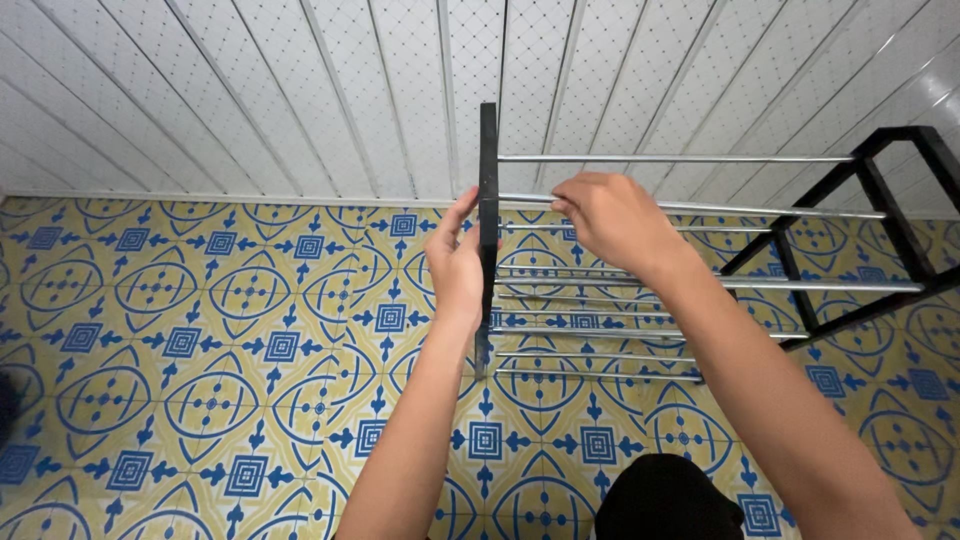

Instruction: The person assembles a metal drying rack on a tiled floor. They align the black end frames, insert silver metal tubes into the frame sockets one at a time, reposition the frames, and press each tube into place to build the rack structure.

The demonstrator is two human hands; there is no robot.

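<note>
The rack [700, 290] stood on the tiled floor [200, 350] against the white panelled wall [250, 100], with its long axis going from the middle of the view to the right. Its silver rods [680, 158] lay level and parallel, one under another, and pointed from the near black end frame [488, 200] to the far black end frame [880, 200] on the right. The near frame stood upright and showed only its thin edge. The left hand [458, 265] was closed around this frame, thumb on the near side. The right hand [612, 215] rested on an upper rod beside the frame, fingers curled over it; whether it really gripped the rod, I could not tell. A dark rounded thing [665, 500] at the bottom edge was cut off and hard to name. The right forearm covered parts of the lower rods.
</note>
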